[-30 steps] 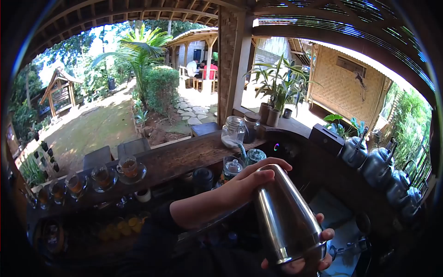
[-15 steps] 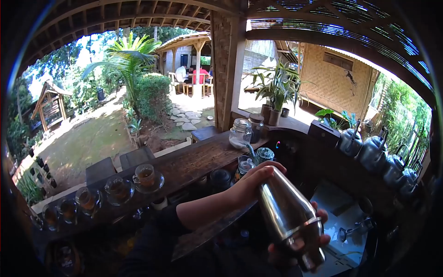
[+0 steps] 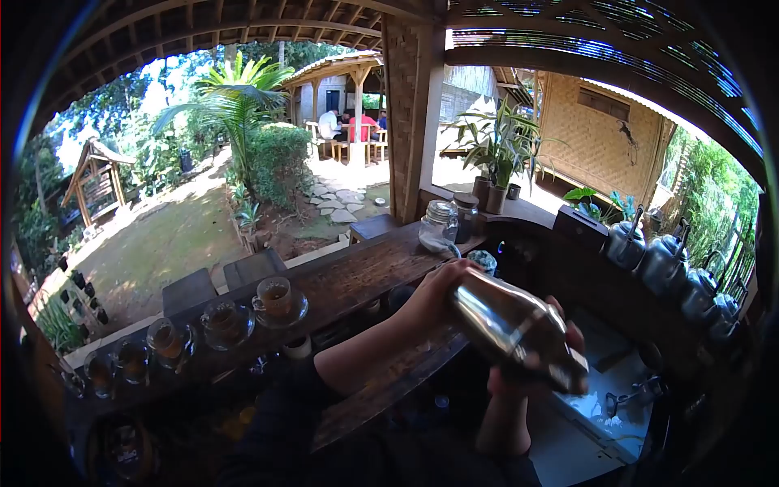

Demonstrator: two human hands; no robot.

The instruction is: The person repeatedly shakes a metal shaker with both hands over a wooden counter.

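A shiny metal cocktail shaker (image 3: pixel 505 318) is held in the air between my two hands, its narrow capped end pointing down to the right. My left hand (image 3: pixel 445 286) is closed round its wide base end. Around the shoulder and cap, my right hand (image 3: pixel 510 383) grips from below, with fingertips showing on the far side. The shaker's contents cannot be seen. Behind my left hand, a glass jar (image 3: pixel 439 223) with pale contents stands on the wooden counter (image 3: pixel 357 269), and a speckled teal pot (image 3: pixel 482 260) is partly hidden.
Glass cups on saucers, including one with brown drink (image 3: pixel 276 302), line the counter at left. Several metal kettles (image 3: pixel 626 243) stand along the right ledge. A sink with a tap (image 3: pixel 633 396) lies lower right. Potted plants (image 3: pixel 495 154) and seated people (image 3: pixel 362 122) are farther off.
The shaker has swung up at its cap end and lies closer to level, somewhat blurred. My right hand has risen with it, and its wrist now shows. The view has shifted slightly.
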